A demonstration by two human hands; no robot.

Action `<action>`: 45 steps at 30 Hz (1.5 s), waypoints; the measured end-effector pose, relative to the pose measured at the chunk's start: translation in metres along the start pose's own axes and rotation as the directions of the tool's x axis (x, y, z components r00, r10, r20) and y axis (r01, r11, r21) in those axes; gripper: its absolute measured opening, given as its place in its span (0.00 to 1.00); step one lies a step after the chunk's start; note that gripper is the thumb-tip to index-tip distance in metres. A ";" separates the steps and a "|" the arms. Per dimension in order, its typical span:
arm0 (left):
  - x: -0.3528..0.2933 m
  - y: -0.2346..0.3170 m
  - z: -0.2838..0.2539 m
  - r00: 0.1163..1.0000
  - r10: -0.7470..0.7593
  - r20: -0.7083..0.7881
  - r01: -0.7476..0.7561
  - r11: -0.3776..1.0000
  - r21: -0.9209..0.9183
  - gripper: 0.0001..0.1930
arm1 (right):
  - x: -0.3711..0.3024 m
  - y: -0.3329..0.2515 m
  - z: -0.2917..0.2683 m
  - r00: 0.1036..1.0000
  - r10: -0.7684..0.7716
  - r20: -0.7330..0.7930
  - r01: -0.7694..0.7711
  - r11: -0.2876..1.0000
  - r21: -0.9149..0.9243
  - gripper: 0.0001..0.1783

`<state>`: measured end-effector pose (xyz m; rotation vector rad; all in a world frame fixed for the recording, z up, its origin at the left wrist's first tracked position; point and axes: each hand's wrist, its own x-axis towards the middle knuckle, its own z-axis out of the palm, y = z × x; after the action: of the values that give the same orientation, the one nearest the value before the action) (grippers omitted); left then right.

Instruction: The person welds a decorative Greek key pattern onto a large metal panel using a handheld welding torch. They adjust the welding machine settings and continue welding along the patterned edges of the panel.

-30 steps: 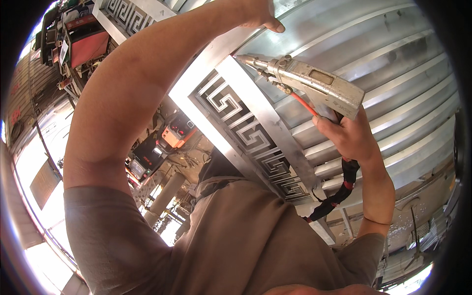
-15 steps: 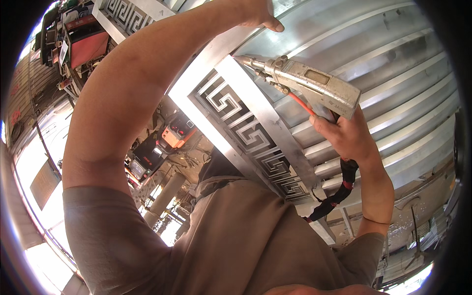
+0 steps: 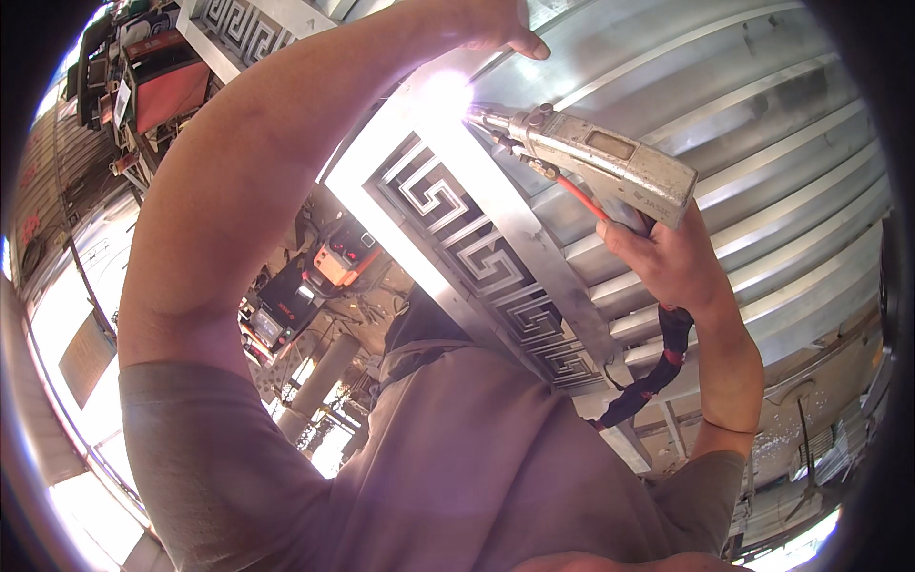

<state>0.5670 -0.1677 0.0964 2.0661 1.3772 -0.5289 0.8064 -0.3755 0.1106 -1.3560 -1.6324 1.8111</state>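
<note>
My right hand point(image 3: 653, 257) is wrapped round the grip of a handheld welding gun point(image 3: 605, 157), a worn silver block with a metal nozzle and an orange-red tube underneath. At the nozzle's tip a white-violet glare point(image 3: 443, 95) burns on the corner of a metal frame point(image 3: 548, 243) and hides the joint there. Silver Greek-key fretwork point(image 3: 477, 262) fills that frame. My left hand point(image 3: 496, 24) reaches to the top edge, over the metal beyond the frame. Its thumb sticks out; the other fingers are mostly cut off by the picture's edge.
Ribbed metal panel point(image 3: 753, 124) stretches along the right. From the gun a black-wrapped hose point(image 3: 658, 377) hangs toward my body. Lower left, an orange and black machine point(image 3: 338, 262) stands near a dark box point(image 3: 286, 305) on a cluttered floor. A red-fronted cabinet point(image 3: 172, 95) stands farther off.
A bright arc has lit at the nozzle tip, with a violet haze over the view. The gun has shifted very slightly; both hands stay nearly in place.
</note>
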 end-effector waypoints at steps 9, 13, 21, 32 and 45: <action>-0.011 0.016 -0.012 0.998 -0.032 0.061 0.035 0.998 -0.046 0.51 | -0.001 -0.003 0.001 0.999 0.036 0.001 -0.036 0.999 0.011 0.25; -0.016 0.020 -0.016 0.993 -0.052 0.103 0.060 0.995 -0.076 0.50 | -0.002 -0.005 0.002 1.000 0.021 -0.015 -0.021 0.999 0.027 0.25; -0.018 0.022 -0.025 0.981 -0.046 0.186 0.076 0.984 -0.158 0.57 | -0.004 -0.006 0.000 0.998 0.055 -0.008 -0.055 0.998 -0.028 0.24; -0.025 0.024 -0.015 0.999 0.014 0.049 -0.004 0.982 -0.188 0.63 | -0.007 -0.007 0.004 0.994 -0.067 -0.083 0.064 0.997 -0.037 0.23; -0.025 0.016 -0.019 0.996 0.064 0.067 -0.045 0.963 -0.266 0.57 | -0.011 -0.015 0.003 0.997 -0.028 -0.068 0.025 0.999 -0.039 0.24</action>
<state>0.5721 -0.1770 0.1305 1.8442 1.2691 -0.3723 0.8050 -0.3819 0.1283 -1.3901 -1.6487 1.7075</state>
